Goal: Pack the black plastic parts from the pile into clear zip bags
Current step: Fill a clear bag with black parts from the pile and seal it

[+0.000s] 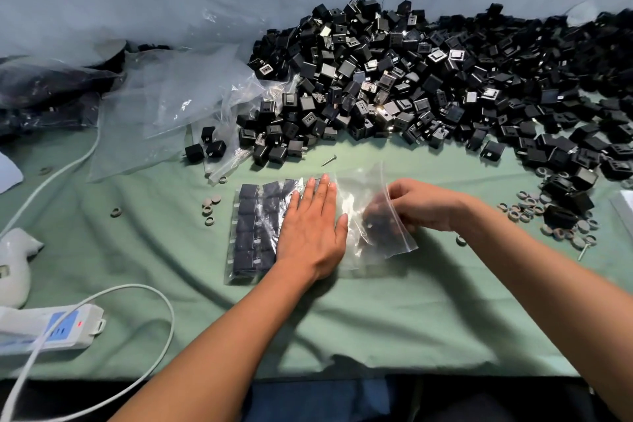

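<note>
Head view. Left hand (312, 226) flat, fingers straight and together, pressing down on filled zip bag (255, 229) lying on green cloth (376, 319); black parts inside bag packed in neat rows. Right hand (421, 204) fingers curled, pinching open end of same bag near zip strip (400, 219); that end lifted, crumpled, no rows of parts there. Pile of black plastic parts (428, 79) heaped along far edge of cloth, well apart from hands. Empty clear bags (178, 103) left of pile. Grey rings (561, 226) scattered at right. White power strip (51, 325) near left edge.
</note>
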`<state>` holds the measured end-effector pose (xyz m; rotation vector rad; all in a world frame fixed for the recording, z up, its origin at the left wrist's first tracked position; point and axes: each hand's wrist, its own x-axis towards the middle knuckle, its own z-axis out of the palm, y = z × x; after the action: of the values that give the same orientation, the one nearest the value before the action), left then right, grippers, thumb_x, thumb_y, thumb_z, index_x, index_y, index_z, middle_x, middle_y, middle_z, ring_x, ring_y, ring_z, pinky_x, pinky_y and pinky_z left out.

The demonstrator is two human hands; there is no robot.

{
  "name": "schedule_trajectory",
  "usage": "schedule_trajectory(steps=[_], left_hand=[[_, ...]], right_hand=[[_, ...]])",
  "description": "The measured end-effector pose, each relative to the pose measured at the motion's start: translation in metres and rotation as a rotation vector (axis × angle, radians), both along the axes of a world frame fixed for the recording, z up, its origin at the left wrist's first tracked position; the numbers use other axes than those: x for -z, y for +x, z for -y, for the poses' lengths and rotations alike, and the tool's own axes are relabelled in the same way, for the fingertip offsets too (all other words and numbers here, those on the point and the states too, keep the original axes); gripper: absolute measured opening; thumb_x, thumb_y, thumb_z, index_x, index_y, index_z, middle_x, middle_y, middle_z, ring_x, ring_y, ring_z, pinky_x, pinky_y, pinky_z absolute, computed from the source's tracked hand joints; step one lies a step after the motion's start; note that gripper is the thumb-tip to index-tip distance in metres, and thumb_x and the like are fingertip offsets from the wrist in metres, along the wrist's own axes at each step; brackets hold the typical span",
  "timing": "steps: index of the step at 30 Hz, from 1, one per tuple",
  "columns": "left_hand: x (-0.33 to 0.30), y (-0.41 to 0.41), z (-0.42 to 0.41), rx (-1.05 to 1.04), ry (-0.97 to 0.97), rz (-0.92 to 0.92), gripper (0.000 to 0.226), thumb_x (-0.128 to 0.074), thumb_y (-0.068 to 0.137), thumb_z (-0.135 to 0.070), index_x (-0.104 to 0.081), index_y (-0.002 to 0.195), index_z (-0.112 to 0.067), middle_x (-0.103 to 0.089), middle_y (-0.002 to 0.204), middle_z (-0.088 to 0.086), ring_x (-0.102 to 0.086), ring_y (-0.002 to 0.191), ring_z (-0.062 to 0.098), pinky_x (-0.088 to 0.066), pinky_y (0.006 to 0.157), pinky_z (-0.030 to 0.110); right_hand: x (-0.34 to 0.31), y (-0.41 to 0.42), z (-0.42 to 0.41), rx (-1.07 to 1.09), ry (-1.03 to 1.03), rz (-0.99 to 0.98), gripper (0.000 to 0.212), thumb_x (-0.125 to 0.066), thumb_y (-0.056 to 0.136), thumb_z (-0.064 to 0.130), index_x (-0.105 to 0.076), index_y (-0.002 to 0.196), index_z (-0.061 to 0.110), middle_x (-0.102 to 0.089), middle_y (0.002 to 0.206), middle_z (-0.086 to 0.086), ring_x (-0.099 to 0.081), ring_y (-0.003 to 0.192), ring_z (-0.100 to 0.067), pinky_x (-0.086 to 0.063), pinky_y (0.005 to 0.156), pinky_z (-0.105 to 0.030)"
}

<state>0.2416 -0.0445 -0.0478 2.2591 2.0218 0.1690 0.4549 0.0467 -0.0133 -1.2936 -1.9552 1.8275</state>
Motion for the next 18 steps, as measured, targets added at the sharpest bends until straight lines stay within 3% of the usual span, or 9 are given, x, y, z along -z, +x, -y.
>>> schedule_trajectory(steps=[2, 4, 7, 12, 15, 18], left_hand=[[0.0, 0.0, 0.0, 0.001, -0.002, 0.004, 0.073, 0.002, 0.099, -0.05, 0.004, 0.163, -0.015, 0.012, 0.17, 0.003, 0.012, 0.157, 0.019, 0.0, 0.128, 0.045], [-0.001, 0.0, 0.0, 0.001, -0.001, 0.006, 0.071, -0.001, 0.1, -0.048, 0.005, 0.163, -0.015, 0.013, 0.17, 0.002, 0.013, 0.157, 0.019, 0.0, 0.128, 0.044], [-0.001, 0.0, 0.0, 0.003, 0.001, 0.0, 0.069, -0.004, 0.102, -0.046, 0.004, 0.163, -0.015, 0.013, 0.17, 0.003, 0.013, 0.157, 0.018, 0.0, 0.128, 0.044], [-0.002, 0.0, 0.0, -0.001, 0.0, -0.015, 0.069, -0.002, 0.101, -0.046, 0.006, 0.162, -0.015, 0.016, 0.168, 0.003, 0.014, 0.156, 0.019, 0.001, 0.128, 0.044], [-0.002, 0.0, 0.0, -0.003, -0.002, -0.015, 0.07, -0.002, 0.1, -0.047, 0.005, 0.162, -0.015, 0.016, 0.168, 0.003, 0.014, 0.156, 0.019, 0.001, 0.128, 0.044], [-0.001, -0.001, 0.0, 0.001, -0.003, -0.014, 0.07, -0.002, 0.1, -0.047, 0.004, 0.162, -0.015, 0.015, 0.169, 0.003, 0.013, 0.157, 0.019, 0.0, 0.128, 0.044]], right_hand=[[0.001, -0.008, -0.002, 0.107, 0.252, 0.005, 0.007, -0.075, 0.092, 0.016, -0.08, 0.087, 0.015, -0.077, 0.082, 0.001, -0.07, 0.068, -0.01, -0.053, 0.064, -0.024], [0.002, -0.01, -0.004, 0.115, 0.252, -0.083, 0.01, -0.077, 0.089, 0.01, -0.079, 0.098, 0.013, -0.078, 0.092, -0.001, -0.074, 0.081, -0.012, -0.056, 0.074, -0.028], [0.003, -0.008, -0.004, -0.072, 0.166, -0.107, 0.022, -0.078, 0.082, 0.008, -0.077, 0.104, 0.009, -0.078, 0.094, -0.007, -0.073, 0.083, -0.016, -0.058, 0.075, -0.028], [0.002, -0.008, -0.006, -0.214, 0.166, 0.036, 0.028, -0.09, 0.075, 0.03, -0.076, 0.1, 0.025, -0.073, 0.09, -0.013, -0.067, 0.077, -0.018, -0.053, 0.072, -0.04], [0.003, -0.013, -0.003, -0.277, 0.076, 0.047, 0.032, -0.088, 0.078, 0.019, -0.073, 0.106, 0.016, -0.072, 0.082, -0.006, -0.066, 0.073, -0.016, -0.052, 0.066, -0.031], [0.003, -0.015, -0.004, -0.302, -0.06, -0.006, 0.029, -0.079, 0.086, 0.017, -0.069, 0.108, 0.003, -0.069, 0.085, -0.009, -0.062, 0.071, -0.018, -0.051, 0.06, -0.025]])
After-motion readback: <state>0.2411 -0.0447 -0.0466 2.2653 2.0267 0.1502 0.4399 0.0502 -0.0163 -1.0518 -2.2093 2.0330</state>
